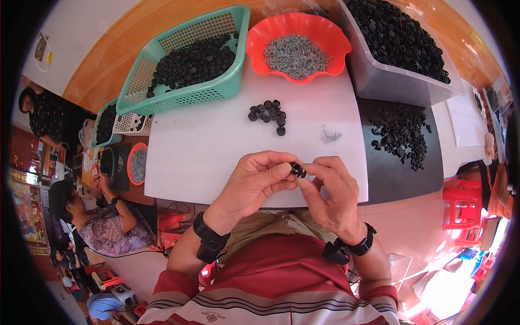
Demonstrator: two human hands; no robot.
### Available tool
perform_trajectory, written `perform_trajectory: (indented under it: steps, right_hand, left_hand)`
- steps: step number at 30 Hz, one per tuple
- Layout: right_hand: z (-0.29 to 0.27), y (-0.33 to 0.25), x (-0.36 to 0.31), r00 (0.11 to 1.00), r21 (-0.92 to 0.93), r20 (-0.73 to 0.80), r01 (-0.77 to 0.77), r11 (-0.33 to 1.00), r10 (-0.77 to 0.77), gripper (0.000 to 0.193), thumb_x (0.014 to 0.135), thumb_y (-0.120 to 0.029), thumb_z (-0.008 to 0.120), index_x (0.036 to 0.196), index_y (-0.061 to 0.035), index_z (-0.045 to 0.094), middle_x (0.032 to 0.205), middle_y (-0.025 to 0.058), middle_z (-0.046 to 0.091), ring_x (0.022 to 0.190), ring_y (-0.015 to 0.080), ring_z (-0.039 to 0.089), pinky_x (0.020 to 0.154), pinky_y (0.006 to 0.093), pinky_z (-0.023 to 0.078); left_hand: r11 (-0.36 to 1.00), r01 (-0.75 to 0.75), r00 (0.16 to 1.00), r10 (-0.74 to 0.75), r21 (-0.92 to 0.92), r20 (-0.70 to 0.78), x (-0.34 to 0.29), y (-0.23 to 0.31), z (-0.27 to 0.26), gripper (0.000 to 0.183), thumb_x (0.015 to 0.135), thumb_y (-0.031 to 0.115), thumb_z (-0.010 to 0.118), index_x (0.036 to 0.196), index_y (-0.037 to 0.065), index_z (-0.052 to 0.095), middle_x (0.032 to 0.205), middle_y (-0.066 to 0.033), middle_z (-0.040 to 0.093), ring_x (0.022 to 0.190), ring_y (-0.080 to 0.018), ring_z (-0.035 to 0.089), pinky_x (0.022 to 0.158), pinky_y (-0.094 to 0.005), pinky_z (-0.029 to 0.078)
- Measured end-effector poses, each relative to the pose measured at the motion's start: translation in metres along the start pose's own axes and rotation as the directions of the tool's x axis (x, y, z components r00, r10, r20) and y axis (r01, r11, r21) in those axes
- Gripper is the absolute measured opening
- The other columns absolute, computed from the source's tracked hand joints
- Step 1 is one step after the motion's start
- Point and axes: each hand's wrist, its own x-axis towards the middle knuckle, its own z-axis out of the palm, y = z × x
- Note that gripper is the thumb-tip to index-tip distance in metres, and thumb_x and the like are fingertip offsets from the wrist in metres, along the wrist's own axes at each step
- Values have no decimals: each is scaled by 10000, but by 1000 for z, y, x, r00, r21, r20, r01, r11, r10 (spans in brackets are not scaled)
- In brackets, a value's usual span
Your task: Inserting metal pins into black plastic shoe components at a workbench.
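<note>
Over the front edge of the white tabletop sheet point(206, 151), my two hands meet in front of me. My left hand point(257, 181) pinches a small round black plastic part point(295, 168) between thumb and fingers. My right hand point(331, 195) closes thumb and fingertips on a small black piece point(302, 174) touching the first. Whether these are two parts or one is hard to make out. Beyond my hands lies a small cluster of black round parts point(266, 112). To its right is a little pile of thin metal screws or pins point(331, 135).
A green basket point(181, 99) of black parts stands far left, beside a red scalloped bowl point(298, 79) of metal pins. A grey bin point(379, 81) of black parts is far right, with loose black parts point(401, 132) nearer. Another person point(108, 222) works at the left.
</note>
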Motion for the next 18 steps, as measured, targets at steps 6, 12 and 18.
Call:
perform_trajectory:
  steps: [6,12,18]
  right_hand:
    - [-1,-1,0,1000,-23,11,-10,1000,10,280,896,-5,758,1164,-18,681,1054,137,649,603,192,668,531,316,532]
    - [-2,-2,1,1000,-31,6,-11,999,11,277,889,4,762,1156,-19,691,1030,130,649,601,194,658,530,314,527]
    - [0,0,0,999,-31,-40,22,999,-23,297,871,23,777,1158,-25,720,977,113,652,639,198,650,542,307,519]
  left_hand:
    - [1000,2,1000,-2,25,7,0,0,2,239,1009,62,661,1233,-19,688,1171,-168,724,1020,-215,740,865,-336,659]
    - [997,-12,1000,14,72,-15,0,-3,5,239,1000,51,671,1227,-21,692,1153,-157,731,1017,-220,739,868,-347,656]
    - [997,-43,999,45,71,-20,0,-4,8,219,985,32,685,1200,-9,703,1151,-151,733,1014,-218,737,870,-349,654]
